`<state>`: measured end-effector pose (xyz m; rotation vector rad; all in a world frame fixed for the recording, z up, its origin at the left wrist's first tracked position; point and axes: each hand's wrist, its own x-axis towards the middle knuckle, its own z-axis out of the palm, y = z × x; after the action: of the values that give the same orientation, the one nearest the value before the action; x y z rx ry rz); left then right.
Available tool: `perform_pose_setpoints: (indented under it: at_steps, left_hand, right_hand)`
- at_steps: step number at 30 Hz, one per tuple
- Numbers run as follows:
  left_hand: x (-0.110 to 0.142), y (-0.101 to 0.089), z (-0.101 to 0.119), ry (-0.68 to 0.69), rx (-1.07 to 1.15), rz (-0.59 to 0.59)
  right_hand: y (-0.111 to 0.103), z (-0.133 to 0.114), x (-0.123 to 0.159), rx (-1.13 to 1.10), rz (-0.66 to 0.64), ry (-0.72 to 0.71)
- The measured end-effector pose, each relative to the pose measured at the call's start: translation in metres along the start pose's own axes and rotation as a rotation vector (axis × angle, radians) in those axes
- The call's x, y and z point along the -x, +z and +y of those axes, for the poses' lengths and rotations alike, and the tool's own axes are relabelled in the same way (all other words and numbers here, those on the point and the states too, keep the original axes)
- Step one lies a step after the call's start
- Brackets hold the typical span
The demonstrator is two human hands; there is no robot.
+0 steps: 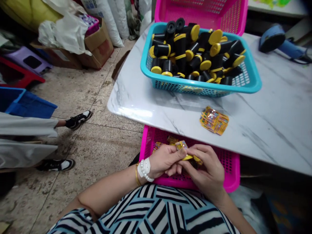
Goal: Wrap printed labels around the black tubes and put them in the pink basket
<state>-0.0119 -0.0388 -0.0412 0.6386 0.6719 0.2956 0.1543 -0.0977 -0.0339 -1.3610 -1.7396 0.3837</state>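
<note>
Low over a pink basket [234,182], my two hands meet at the fingertips. My left hand [167,159], with a pearl bracelet at the wrist, pinches a small yellow printed label [181,145] between thumb and fingers. My right hand [208,165] is closed from the other side on a yellow-edged piece [188,157], mostly covered by the fingers; its exact kind I cannot tell. More yellow printed pieces [172,140] lie in the pink basket behind my left hand. On the marble-patterned table [273,130] sits a pile of yellow printed labels [214,121].
A turquoise basket [253,83] full of black tubes with yellow caps stands on the table, with another pink basket [243,16] behind it. At right lies a blue tool [275,39]. Leftward on the floor are cartons [99,45], a blue crate [34,104] and another person's shoes [80,119].
</note>
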Motion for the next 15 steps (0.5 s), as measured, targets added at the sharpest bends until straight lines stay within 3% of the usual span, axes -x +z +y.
perform_pose_setpoints:
  at_steps: [3,8,15]
  left_hand:
    - [-0.001,-0.003,0.001,0.014,-0.129,0.009]
    - [-0.001,-0.010,0.013,0.095,-0.090,0.148]
    - [0.004,0.003,0.022,0.186,-0.198,0.157]
  right_hand:
    - [-0.002,0.001,-0.003,0.050,0.037,-0.009]
    - [-0.008,0.005,0.001,-0.011,-0.003,0.043]
    - [-0.012,0.003,0.007,0.019,0.073,0.102]
